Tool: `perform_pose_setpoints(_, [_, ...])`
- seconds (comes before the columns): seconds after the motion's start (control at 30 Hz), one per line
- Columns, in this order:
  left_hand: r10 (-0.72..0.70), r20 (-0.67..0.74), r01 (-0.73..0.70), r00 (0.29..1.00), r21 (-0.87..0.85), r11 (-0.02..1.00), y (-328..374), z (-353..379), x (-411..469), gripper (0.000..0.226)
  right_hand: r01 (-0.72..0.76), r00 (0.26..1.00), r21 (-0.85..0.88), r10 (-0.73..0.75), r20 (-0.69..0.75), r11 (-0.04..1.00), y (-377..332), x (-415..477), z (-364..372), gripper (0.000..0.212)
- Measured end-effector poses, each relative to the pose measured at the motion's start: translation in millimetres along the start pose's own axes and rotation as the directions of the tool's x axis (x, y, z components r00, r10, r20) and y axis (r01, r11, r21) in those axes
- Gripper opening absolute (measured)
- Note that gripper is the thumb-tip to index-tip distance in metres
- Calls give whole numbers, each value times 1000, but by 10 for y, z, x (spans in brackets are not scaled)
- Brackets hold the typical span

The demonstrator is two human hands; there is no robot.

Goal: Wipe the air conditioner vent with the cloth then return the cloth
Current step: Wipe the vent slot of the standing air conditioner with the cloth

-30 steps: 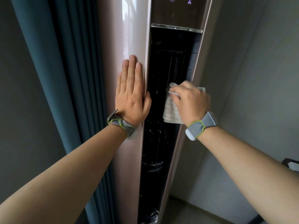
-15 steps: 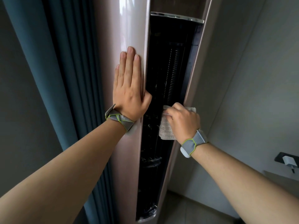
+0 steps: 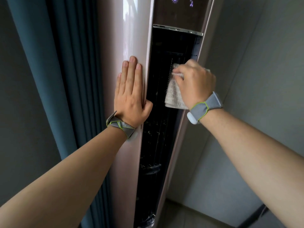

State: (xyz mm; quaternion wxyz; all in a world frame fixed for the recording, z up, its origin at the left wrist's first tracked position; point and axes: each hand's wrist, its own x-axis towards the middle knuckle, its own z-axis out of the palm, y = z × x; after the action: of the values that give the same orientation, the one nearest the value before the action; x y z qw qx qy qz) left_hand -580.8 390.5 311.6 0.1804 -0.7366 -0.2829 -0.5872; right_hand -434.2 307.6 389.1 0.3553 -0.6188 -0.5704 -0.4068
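A tall pinkish floor-standing air conditioner (image 3: 131, 38) fills the middle of the view, with a long dark vertical vent (image 3: 161, 129) open down its front. My right hand (image 3: 195, 83) is shut on a pale grey cloth (image 3: 172, 96) and presses it against the upper right part of the vent. The cloth's lower edge hangs below my palm. My left hand (image 3: 130, 94) lies flat, fingers together and pointing up, on the glossy panel just left of the vent, holding nothing.
A dark teal curtain (image 3: 54, 79) hangs close on the left of the unit. A grey wall (image 3: 263, 79) runs along the right. Lit purple icons (image 3: 175, 0) glow on the panel above the vent. Pale floor (image 3: 181, 218) shows at the bottom.
My right hand dropped with the cloth down the vent, then slid back up to the upper section. My left hand stayed flat on the panel.
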Motion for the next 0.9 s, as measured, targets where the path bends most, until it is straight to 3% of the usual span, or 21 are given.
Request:
perform_pose_setpoints(0.33, [9,-2,-9,1000,-3,1000,-9,1,-11,93,58,998,-75,-60,-31,996,-60,-285,81,4])
perform_pose_setpoints(0.57, [6,1,-6,1000,-5,1000,-4,-10,-15,92,92,978,-105,-71,194,990,-75,-844,320,17])
perform_pose_setpoints(0.77, [11,-7,-11,1000,-15,1000,-26,10,4,95,112,951,-129,-69,300,985,-69,-973,345,19])
perform_pose_setpoints(0.9, [4,-1,-4,1000,-12,1000,-19,6,-15,95,83,980,-91,-65,189,992,-42,-770,264,12])
